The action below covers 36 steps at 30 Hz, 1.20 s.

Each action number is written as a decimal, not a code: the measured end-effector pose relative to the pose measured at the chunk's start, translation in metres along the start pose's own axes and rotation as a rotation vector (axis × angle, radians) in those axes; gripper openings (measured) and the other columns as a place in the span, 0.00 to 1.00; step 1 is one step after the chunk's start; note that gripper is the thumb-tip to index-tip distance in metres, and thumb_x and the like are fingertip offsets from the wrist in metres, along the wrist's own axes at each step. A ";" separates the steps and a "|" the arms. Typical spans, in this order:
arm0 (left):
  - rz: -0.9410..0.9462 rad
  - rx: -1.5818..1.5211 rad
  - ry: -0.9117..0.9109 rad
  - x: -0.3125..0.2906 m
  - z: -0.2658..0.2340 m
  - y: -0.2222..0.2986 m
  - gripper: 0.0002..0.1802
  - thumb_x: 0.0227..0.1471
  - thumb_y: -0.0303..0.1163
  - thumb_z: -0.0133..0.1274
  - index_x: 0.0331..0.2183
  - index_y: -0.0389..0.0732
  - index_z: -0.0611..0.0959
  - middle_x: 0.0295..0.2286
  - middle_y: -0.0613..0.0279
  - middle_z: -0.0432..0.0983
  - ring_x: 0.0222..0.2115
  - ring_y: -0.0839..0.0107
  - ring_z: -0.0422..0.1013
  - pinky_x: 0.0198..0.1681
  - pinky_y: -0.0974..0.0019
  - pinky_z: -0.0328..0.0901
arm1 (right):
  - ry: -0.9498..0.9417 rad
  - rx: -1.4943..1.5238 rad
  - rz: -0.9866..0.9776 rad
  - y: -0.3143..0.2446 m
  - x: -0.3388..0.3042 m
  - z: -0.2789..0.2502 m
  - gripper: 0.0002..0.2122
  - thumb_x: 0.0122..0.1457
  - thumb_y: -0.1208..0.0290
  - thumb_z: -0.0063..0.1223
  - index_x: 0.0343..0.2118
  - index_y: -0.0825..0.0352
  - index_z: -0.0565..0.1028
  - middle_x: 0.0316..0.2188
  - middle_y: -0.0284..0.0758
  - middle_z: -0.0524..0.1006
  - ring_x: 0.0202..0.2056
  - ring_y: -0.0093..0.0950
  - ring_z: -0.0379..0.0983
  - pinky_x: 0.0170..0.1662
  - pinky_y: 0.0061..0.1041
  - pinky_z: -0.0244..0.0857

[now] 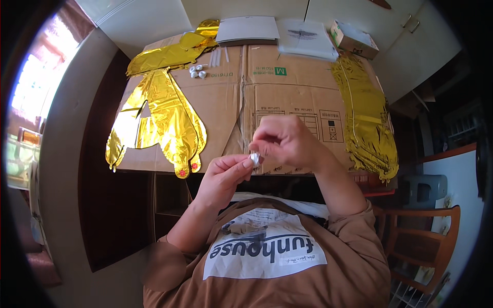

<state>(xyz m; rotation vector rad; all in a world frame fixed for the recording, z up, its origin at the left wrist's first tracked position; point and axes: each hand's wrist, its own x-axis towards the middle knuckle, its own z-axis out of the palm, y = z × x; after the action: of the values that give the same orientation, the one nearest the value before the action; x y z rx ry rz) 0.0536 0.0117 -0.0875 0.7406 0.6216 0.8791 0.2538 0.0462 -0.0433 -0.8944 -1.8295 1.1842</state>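
Head view, sole entry.

Item: small glossy white rounded piece, held above the near edge of the work surface, a little right of centre.

Left hand: thumb and fingers clamped on the white piece from the left.

Right hand: fingers bent inward, tips at the piece's upper end; whether they are clamped on it cannot be told.

Surface: flattened brown corrugated cardboard with green and black print, creased down the middle.

Left side: flat shiny gold foil shape, forked, with a triangular opening and round red marks on its near tabs; beyond it, a crumpled length of gold foil reaching toward the far edge.

Far left of centre: cluster of small glossy white rounded pieces, just beside thin whitish sticks.

Far edge, left to right: stack of white sheets; clear plastic packet with a grey printed figure; small open carton, white, green and brown.

Right side: long layered stack of wrinkled gold foil, its near end at the cardboard's near edge.

Near right, beyond the cardboard: brown wooden chair; grey plastic stool.
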 end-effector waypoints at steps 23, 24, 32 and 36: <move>-0.032 0.389 -0.100 -0.011 0.005 0.012 0.14 0.55 0.30 0.43 0.36 0.30 0.78 0.27 0.64 0.72 0.29 0.79 0.66 0.34 0.76 0.60 | -0.130 -0.247 -0.040 -0.009 -0.020 -0.001 0.10 0.46 0.68 0.65 0.25 0.66 0.74 0.22 0.33 0.71 0.23 0.26 0.71 0.28 0.24 0.64; -0.040 0.387 -0.116 -0.012 0.003 0.012 0.14 0.54 0.30 0.43 0.35 0.30 0.79 0.27 0.64 0.72 0.29 0.79 0.66 0.34 0.75 0.60 | -0.139 -0.129 -0.056 -0.004 -0.022 0.000 0.10 0.46 0.70 0.65 0.27 0.66 0.74 0.23 0.33 0.72 0.24 0.25 0.71 0.28 0.23 0.64; -0.088 0.290 -0.163 -0.008 -0.012 0.005 0.20 0.54 0.36 0.38 0.31 0.30 0.79 0.27 0.57 0.74 0.29 0.72 0.68 0.36 0.69 0.62 | -0.122 -0.063 -0.237 0.013 -0.039 0.016 0.08 0.47 0.78 0.62 0.31 0.67 0.74 0.26 0.34 0.73 0.27 0.28 0.72 0.31 0.24 0.66; -0.233 0.068 -0.134 -0.005 -0.010 0.006 0.19 0.53 0.35 0.40 0.28 0.30 0.80 0.24 0.55 0.75 0.25 0.70 0.70 0.32 0.69 0.64 | -0.205 -0.144 -0.276 0.012 -0.036 0.017 0.09 0.47 0.77 0.61 0.28 0.67 0.70 0.24 0.36 0.70 0.27 0.34 0.70 0.30 0.28 0.64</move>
<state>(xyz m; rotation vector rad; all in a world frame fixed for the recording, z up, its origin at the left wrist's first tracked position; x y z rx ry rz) 0.0409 0.0130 -0.0875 0.7645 0.6066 0.5921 0.2571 0.0123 -0.0677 -0.5882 -2.1463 1.0099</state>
